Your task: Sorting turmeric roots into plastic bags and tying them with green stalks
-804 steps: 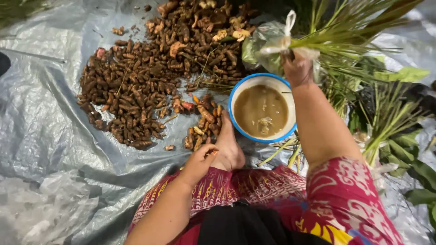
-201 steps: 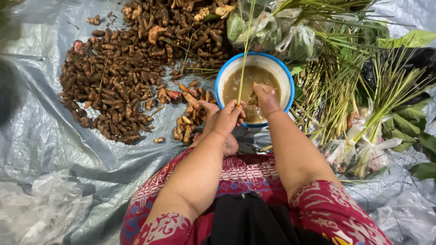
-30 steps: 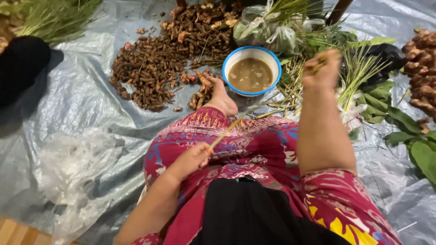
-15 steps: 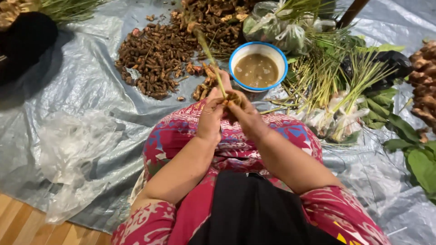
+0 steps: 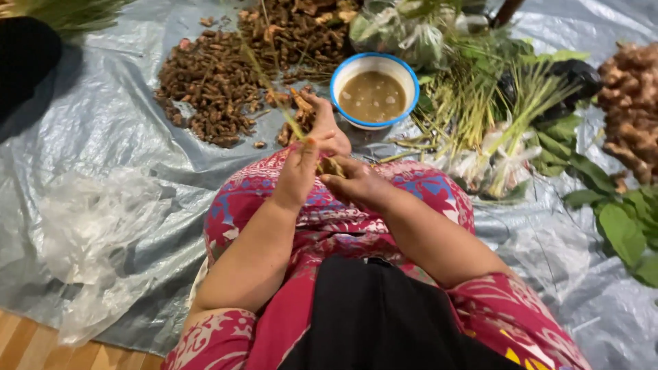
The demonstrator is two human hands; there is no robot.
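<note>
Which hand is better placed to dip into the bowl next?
Probably the right hand: it lies nearer the blue-rimmed bowl, on that side. The left hand pinches the long green stalk upright, so it is occupied.

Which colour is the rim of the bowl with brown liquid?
The bowl has a blue rim and a white inside, seen best in the head view.

Grey plastic sheet (image 5: pixel 103 123) over what looks like wooden floor (image 5: pixel 20 346), dim light
</note>
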